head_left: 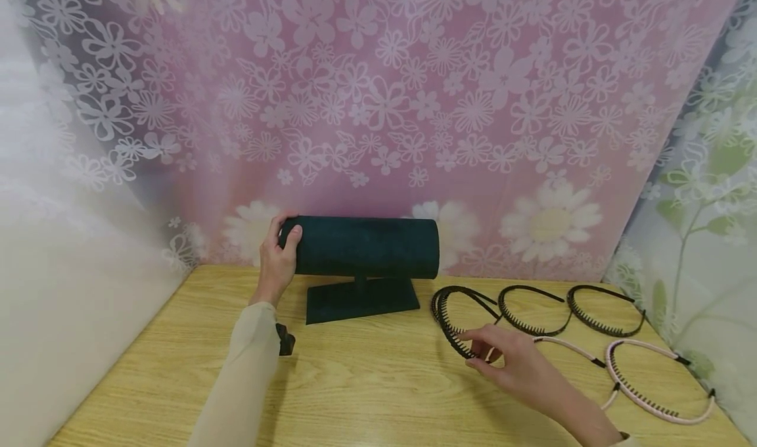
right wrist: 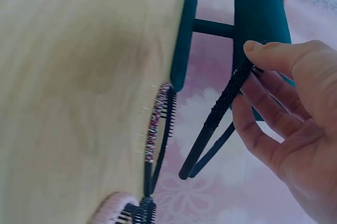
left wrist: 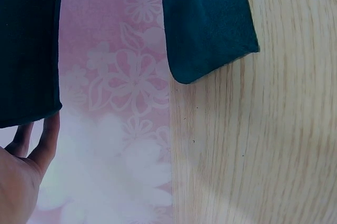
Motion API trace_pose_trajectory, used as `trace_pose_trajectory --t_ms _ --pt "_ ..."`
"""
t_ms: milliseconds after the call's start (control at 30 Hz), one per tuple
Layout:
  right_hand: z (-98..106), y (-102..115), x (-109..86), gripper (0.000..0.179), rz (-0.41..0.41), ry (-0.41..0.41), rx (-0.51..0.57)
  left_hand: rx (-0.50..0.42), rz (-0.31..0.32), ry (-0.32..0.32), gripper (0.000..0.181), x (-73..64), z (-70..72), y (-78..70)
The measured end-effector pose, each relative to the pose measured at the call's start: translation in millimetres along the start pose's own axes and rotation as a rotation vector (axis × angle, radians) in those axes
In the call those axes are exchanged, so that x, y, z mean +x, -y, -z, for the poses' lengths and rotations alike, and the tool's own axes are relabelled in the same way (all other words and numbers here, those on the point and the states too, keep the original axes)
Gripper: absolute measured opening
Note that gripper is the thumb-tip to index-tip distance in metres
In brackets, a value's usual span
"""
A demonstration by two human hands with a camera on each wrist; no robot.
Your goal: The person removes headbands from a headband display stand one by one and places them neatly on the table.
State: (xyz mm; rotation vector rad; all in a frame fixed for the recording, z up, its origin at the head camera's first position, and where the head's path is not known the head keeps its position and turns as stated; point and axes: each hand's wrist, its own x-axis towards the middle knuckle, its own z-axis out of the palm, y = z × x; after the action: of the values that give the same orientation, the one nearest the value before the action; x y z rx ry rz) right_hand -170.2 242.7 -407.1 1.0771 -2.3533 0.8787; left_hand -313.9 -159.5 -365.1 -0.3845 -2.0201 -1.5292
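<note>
My left hand (head_left: 278, 263) grips the left end of a dark green padded roll, part of a headband display stand (head_left: 367, 246), thumb on its front face. The stand's flat base (head_left: 363, 300) is on the wooden table. In the left wrist view, the left hand's fingers (left wrist: 48, 137) go behind the roll's end. My right hand (head_left: 514, 361) pinches a black toothed headband (right wrist: 224, 98) between thumb and fingers, raised off the table in the right wrist view. Close by it, a headband with sparkly reddish stones (right wrist: 152, 124) lies on the table.
More black headbands (head_left: 526, 325) (head_left: 597, 325) lie at the back right of the wooden table (head_left: 367, 388). Pink headbands (head_left: 641, 401) (head_left: 568, 345) lie in front of them. A pink flowered curtain (head_left: 378, 105) hangs behind, with pale sheets at both sides.
</note>
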Motion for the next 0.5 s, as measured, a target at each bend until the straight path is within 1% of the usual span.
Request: trace_pose_trajectory --t_ms 100,300,500 --pt "-4.1 0.0 -5.5 0.041 -0.010 0.027 0.013 0.001 0.000 -0.001 0.039 0.1 -0.1 1.3" --pt "-9.8 0.1 -13.7 0.042 -0.007 0.079 0.000 -0.021 0.007 0.003 0.038 1.3 -0.4 5.8" --pt "-12.3 2.3 -19.3 0.038 -0.051 0.196 0.033 -0.034 0.020 0.009 0.038 2.2 -0.2 9.3"
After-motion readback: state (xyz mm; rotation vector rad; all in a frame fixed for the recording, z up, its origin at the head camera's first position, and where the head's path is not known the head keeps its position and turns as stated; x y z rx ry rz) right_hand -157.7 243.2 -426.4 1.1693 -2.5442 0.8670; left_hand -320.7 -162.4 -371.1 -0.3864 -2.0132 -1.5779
